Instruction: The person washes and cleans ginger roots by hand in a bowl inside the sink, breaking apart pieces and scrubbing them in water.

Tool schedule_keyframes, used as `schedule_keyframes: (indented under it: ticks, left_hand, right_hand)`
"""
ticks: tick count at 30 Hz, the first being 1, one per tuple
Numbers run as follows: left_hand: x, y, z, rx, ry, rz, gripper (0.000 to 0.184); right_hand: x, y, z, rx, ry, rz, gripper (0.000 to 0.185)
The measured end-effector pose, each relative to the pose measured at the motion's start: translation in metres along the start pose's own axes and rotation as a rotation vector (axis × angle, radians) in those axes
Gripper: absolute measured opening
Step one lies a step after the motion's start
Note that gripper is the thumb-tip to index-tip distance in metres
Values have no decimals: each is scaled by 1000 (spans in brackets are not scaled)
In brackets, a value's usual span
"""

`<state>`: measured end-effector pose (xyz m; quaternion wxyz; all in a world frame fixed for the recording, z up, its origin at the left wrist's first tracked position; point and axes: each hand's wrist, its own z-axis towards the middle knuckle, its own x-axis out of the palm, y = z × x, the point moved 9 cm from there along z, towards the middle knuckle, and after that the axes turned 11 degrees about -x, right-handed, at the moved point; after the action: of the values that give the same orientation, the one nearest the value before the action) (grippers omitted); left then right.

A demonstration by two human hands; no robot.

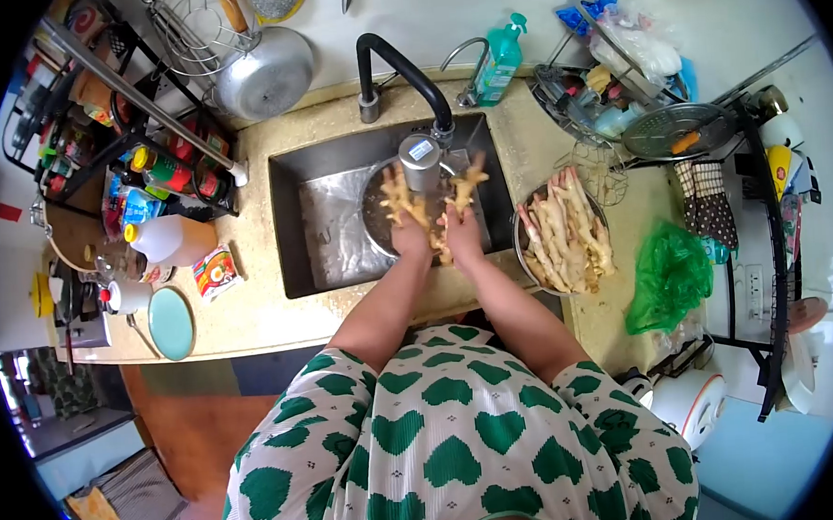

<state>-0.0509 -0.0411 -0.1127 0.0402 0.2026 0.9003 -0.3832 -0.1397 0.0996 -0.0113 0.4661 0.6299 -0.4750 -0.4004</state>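
Observation:
My left hand (411, 237) is closed around the lower end of a yellowish chicken foot (398, 195), its toes pointing up and away from me. Beside it, my right hand (462, 233) grips another chicken foot (469, 180), slightly blurred by motion. Both hands are over a round metal pan (370, 225) inside the steel sink (292, 219). More chicken feet (442, 249) lie in the pan, partly hidden by my hands. Just above them hangs the silver filter head (421, 166) of the black faucet (397, 59).
A bowl heaped with pale chicken feet (566, 233) stands right of the sink, near a green plastic bag (670, 275). A green soap bottle (500, 63) is behind. A plate (171, 324), a noodle packet (216, 273) and a jug (175, 240) sit on the left counter.

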Motion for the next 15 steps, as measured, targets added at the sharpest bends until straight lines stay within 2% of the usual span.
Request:
schedule_keyframes:
  ticks: [2,3,6,10,13,14,15]
  left_hand:
    - [-10,2,15,-100,28,-87,57]
    - [-15,4,24,-123,71,-125,57]
    - [-4,-4,33,-167,425,-270,42]
    - [-5,-19,3,-235,797,-304,34]
    - [-20,-22,-33,-272,826,-223,30]
    - [-24,-25,-47,-259,857,-205,30]
    - [-27,-28,-56,-242,863,-198,27]
  right_hand:
    - [-9,21,-13,106,-137,171,25]
    - [-8,16,-10,155,-92,227,26]
    - [-9,7,1,302,32,325,26]
    - [0,-7,3,291,239,87,31]
    - [25,-31,11,305,405,-26,38]
    - [26,-26,10,263,430,-249,51]
    - [30,-24,14,187,419,-298,54]
